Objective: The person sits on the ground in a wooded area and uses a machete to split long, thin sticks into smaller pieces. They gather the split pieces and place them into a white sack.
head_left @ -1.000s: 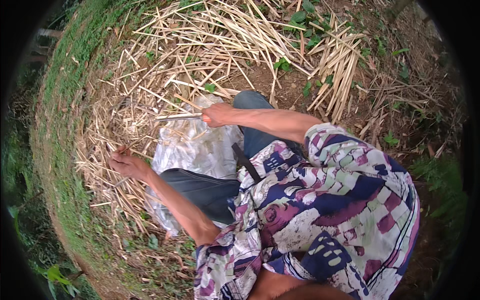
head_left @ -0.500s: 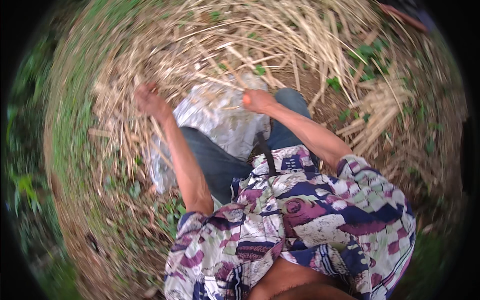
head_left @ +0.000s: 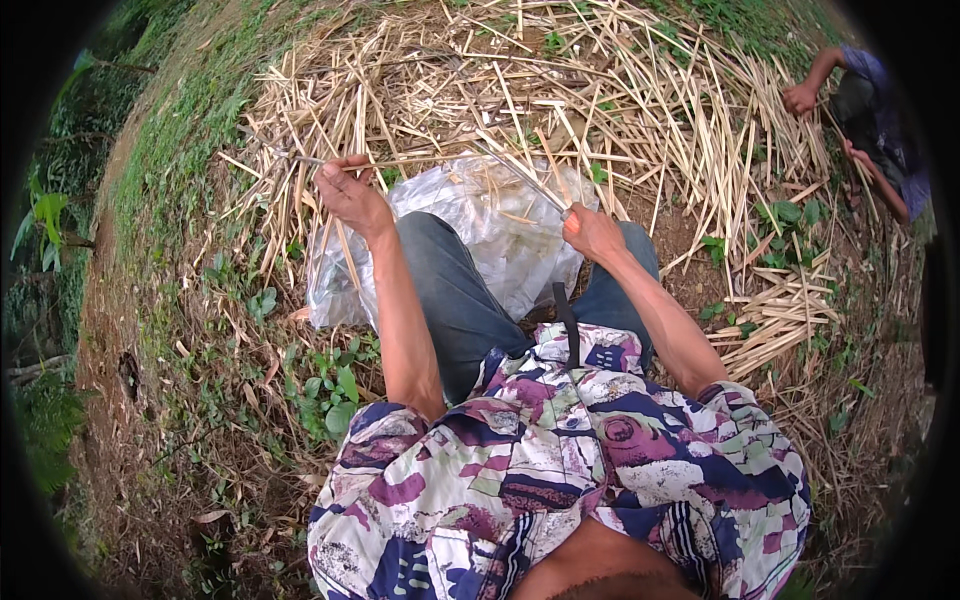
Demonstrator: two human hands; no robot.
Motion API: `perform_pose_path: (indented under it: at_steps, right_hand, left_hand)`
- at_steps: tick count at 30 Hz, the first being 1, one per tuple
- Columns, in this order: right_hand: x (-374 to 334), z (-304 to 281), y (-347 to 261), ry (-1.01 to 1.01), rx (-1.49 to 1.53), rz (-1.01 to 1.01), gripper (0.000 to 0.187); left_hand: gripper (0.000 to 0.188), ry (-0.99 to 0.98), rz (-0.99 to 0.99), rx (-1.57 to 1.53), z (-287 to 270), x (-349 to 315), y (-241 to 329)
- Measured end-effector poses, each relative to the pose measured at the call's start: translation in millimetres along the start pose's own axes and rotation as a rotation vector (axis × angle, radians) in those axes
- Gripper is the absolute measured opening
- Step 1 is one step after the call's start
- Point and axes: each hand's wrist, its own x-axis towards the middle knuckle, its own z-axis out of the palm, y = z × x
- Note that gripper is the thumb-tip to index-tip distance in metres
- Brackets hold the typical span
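My left hand is closed in a pinch on a thin split bamboo strip, which runs roughly level to the right above the plastic sheet. My right hand is wrapped round the handle end of a knife; its narrow grey blade slants up and to the left, near the far end of the strip. Whether blade and strip touch, I cannot tell. The handle itself is hidden in my fist. A clear, crumpled plastic sheet lies between and over my legs, with a few shavings on it.
Many pale bamboo strips litter the ground ahead and to the right. A smaller pile of strips lies by my right arm. Another person crouches at the far right, both hands low. Green plants grow beside my left elbow.
The view has steadied and shifted, bringing the other person further in at the right. My left hand has turned, with the strip now pointing across toward the right; the knife blade now shows clearly.
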Motion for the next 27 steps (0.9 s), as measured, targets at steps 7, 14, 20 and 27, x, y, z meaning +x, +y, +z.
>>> perform_pose_path:
  at_steps: [7,14,20,27]
  right_hand:
    - [-7.9,4.8,-9.3,-0.032,-0.026,-0.019,0.034]
    - [-8.3,-1.1,-0.8,0.089,0.101,-0.019,0.037]
    - [-45.9,-29.9,-24.7,0.024,0.205,0.003,0.041]
    - [-67.4,-28.7,-30.9,0.003,0.137,-0.037,0.04]
  left_hand:
    - [0.042,0.062,0.01,0.0,-18.1,-2.6,-3.6]
    - [0.036,0.094,-0.162,-0.201,-48.9,-18.7,5.5]
    - [0.037,0.181,-0.205,-0.287,-122.9,-60.8,-5.4]
    - [0.022,0.266,-0.272,-0.166,-175.5,-87.2,-3.6]
